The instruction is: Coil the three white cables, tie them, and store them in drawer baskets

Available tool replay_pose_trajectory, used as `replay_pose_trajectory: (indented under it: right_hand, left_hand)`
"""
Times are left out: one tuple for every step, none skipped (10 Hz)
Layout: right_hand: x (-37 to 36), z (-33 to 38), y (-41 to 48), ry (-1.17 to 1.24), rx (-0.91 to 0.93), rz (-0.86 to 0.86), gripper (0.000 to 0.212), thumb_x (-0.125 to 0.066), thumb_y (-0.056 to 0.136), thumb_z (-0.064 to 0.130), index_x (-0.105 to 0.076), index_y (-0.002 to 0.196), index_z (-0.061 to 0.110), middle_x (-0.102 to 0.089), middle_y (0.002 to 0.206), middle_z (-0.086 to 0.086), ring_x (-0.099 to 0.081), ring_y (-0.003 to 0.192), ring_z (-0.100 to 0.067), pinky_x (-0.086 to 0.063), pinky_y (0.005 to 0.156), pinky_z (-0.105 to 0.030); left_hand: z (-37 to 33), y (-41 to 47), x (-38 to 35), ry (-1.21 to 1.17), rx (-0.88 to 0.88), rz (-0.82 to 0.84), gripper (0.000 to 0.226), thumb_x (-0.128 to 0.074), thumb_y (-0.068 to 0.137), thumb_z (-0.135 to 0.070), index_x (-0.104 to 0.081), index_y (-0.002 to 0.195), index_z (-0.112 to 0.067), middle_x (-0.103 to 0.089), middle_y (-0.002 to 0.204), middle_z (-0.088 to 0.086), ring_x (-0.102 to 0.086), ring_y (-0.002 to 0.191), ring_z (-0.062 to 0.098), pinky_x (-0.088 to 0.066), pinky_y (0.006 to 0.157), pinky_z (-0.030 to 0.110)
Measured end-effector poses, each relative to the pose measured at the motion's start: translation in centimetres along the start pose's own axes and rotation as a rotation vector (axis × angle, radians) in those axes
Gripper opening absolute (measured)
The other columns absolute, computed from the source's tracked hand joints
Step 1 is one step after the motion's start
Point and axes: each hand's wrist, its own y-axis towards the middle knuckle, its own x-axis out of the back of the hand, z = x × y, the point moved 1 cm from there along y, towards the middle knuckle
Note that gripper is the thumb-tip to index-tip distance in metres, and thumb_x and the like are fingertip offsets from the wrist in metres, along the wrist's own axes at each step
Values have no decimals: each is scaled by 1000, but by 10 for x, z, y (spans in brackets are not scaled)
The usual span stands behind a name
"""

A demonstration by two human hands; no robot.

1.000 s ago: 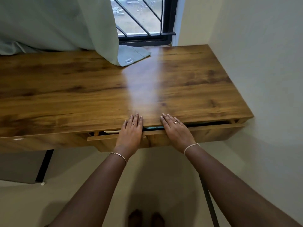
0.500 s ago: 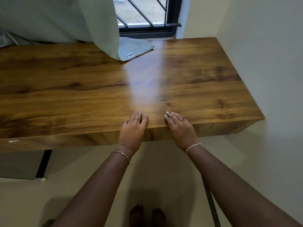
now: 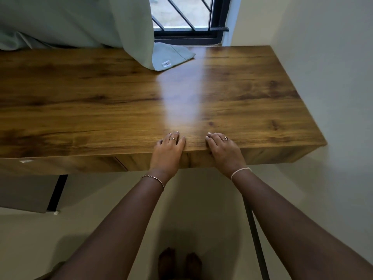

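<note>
Standing position: a pair of bare feet (image 3: 179,263) on the pale floor (image 3: 201,209), directly below the two forearms. A thin black metal leg (image 3: 256,239) runs down beside the right forearm.

Wrists: a fine metal chain bracelet (image 3: 153,178) on the left, a white band (image 3: 240,171) on the right.

Left hand (image 3: 167,151): flat against the wood-grain drawer front (image 3: 272,156), fingers relaxed and laid over the top edge onto the brown wood-grain bench (image 3: 101,102). It holds nothing. A thin ring (image 3: 173,139) on one finger.

Right hand (image 3: 224,151): same posture just to the right, palm on the drawer front, fingers over the edge, nothing gripped. A dark-stoned ring (image 3: 225,138) on one finger. The hands are near each other but apart.

Drawer: the front sits flush with the bench's front face, and a seam marks its left end. Its inside is hidden, so the whereabouts of the white cables and baskets cannot be told.

Bench top: window light reflects in a pale streak ahead of the hands.

Far edge: a pale green curtain (image 3: 80,19) hangs down, its labelled hem corner (image 3: 171,55) lying on the bench. Behind it, a black-framed window with diagonal bars (image 3: 187,15). A plain wall (image 3: 333,57) borders the bench on the right.
</note>
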Motion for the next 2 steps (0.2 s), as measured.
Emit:
replay_pose_trajectory:
  right_hand:
    - [18, -4, 1, 134, -3, 109, 61, -73, 74, 34, -53, 126, 9, -53, 134, -9, -50, 124, -27, -47, 97, -40]
    - [31, 1, 1, 230, -100, 77, 61, -57, 85, 52, -47, 133, 15, -44, 143, -4, -45, 128, -22, -40, 105, -37]
  left_hand:
    - [3, -7, 12, -7, -31, 75, 77, -66, 79, -33, -27, 144, -18, -22, 156, 9, -21, 143, 25, -30, 110, 43]
    - [2, -19, 21, 4, -28, 61, 78, -50, 89, -51, -17, 149, -15, -15, 159, 7, -11, 147, 23, -19, 117, 45]
